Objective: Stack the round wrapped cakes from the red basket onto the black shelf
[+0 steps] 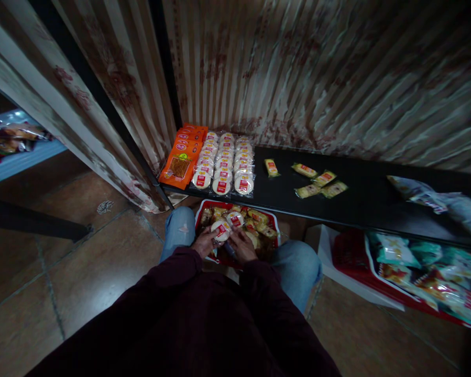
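My left hand (206,242) grips a round white wrapped cracker (220,230) with a red label, above a red basket (277,230) between my knees. Beside it, my right hand (242,245) is in the basket area, its fingers curled close to a second round cracker (235,219); whether it grips that one is hard to tell. Small yellow packets (258,215) lie in the basket. On the black shelf (274,196) stand three rows of overlapping round crackers (222,167), with orange bags (184,157) to their left.
Several small yellow packets (325,178) and silvery bags (435,199) lie farther right on the shelf. A red basket of teal snack bags (427,262) sits below right. A pleated curtain (298,78) hangs behind; black poles (164,57) rise at the left.
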Tool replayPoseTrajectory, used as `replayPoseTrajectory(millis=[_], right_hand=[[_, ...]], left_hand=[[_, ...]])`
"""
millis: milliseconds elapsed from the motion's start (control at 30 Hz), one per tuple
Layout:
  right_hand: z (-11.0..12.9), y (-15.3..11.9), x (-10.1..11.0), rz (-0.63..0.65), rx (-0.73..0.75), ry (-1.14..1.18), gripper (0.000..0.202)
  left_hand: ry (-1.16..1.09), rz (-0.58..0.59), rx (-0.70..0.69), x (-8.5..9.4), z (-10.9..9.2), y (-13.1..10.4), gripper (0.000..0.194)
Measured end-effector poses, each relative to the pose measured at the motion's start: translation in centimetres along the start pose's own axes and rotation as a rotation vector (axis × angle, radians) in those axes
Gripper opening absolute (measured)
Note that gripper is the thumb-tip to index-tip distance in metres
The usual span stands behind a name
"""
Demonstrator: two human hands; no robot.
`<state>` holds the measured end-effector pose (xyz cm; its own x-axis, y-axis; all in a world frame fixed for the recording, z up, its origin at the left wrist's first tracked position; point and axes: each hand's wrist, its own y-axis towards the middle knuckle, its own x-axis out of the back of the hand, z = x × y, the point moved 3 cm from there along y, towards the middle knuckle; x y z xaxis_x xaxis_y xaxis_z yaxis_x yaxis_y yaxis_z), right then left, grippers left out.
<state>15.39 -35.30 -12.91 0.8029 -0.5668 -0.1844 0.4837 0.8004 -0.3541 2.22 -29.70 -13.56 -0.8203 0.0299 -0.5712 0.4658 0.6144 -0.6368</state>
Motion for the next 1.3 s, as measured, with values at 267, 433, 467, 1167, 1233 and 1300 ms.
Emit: replayPoseTrajectory(millis=[267,433,467,1167,1233,1300], right_hand=[[0.0,-0.1,-0.2,-0.108,-0.057,0.195,0.051],[0.1,0.5,0.6,-0.252,-0.073,0.209,0.05],[0.1,0.6,0.8,-0.271,-0.079,0.215,0.05],[-0.4,-1.6,-0.2,-0.132,0.075,-0.141,0.053],[-0.3,-1.6,-0.4,-0.147,0.108,-0.197,0.053],[-0.1,-1.5,-0.5,-0.173,0.155,-0.287,0.054]], left_hand=[[0.091,0.02,0.032,-0.3,-0.1,-0.9,0.032],[0.103,0.078,0.066,-0.5,0.1,-1.2,0.023],[0.099,0.093,0.066,-0.6,0.1,-1.2,0.022],[0.214,-0.119,-0.195,0.8,0.0,-0.7,0.033],[0.273,-0.095,-0.196,0.7,-0.3,-1.0,0.024],[0.326,-0.037,-0.187,0.4,-0.6,-1.4,0.018]])
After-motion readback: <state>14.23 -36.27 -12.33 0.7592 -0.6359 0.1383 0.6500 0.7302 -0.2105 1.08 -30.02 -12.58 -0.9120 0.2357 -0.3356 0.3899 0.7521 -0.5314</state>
